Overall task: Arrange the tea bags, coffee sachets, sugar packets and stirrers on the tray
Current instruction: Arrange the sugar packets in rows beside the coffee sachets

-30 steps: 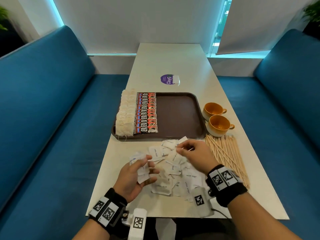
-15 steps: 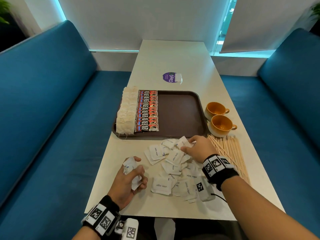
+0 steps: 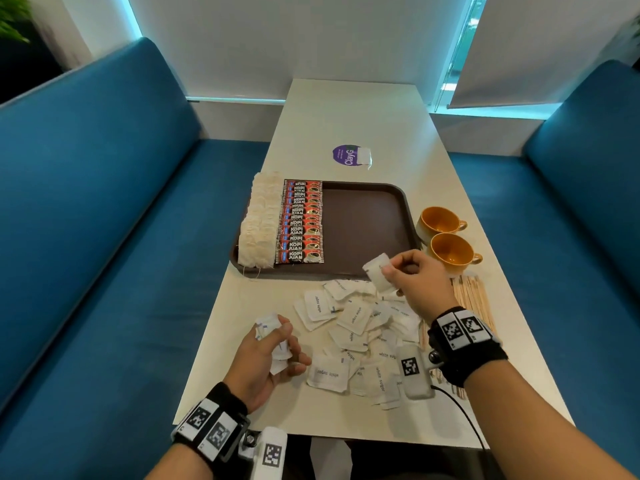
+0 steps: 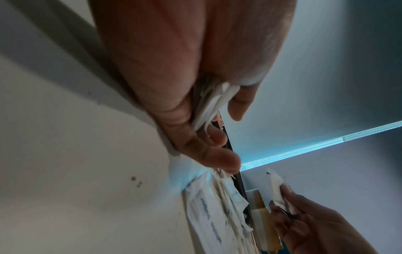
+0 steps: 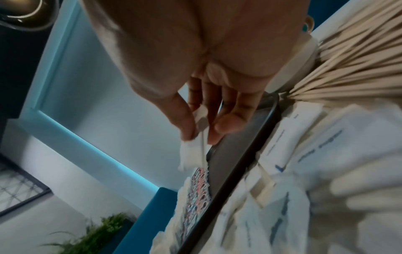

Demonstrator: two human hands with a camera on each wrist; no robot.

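A brown tray (image 3: pixel 367 216) holds a column of tea bags (image 3: pixel 261 221) at its left edge and a column of red coffee sachets (image 3: pixel 301 221) beside them. White sugar packets (image 3: pixel 349 327) lie in a loose pile on the table in front of the tray. My left hand (image 3: pixel 266 355) grips a small stack of sugar packets (image 4: pixel 208 104) near the table's front left. Lifted above the pile by the tray's near rim, my right hand (image 3: pixel 412 282) pinches one sugar packet (image 3: pixel 379 271) between thumb and fingers (image 5: pixel 187 125). Wooden stirrers (image 3: pixel 472 299) lie to the right, partly hidden by my right wrist.
Two orange cups (image 3: pixel 446 237) stand right of the tray. A purple round sticker (image 3: pixel 346 154) with a small white packet on it lies further back on the table (image 3: pixel 356 112). Blue sofas (image 3: pixel 86 237) flank both sides.
My right hand has risen from the pile with one sugar packet pinched. My left hand, still holding its stack, has shifted a little to the left.
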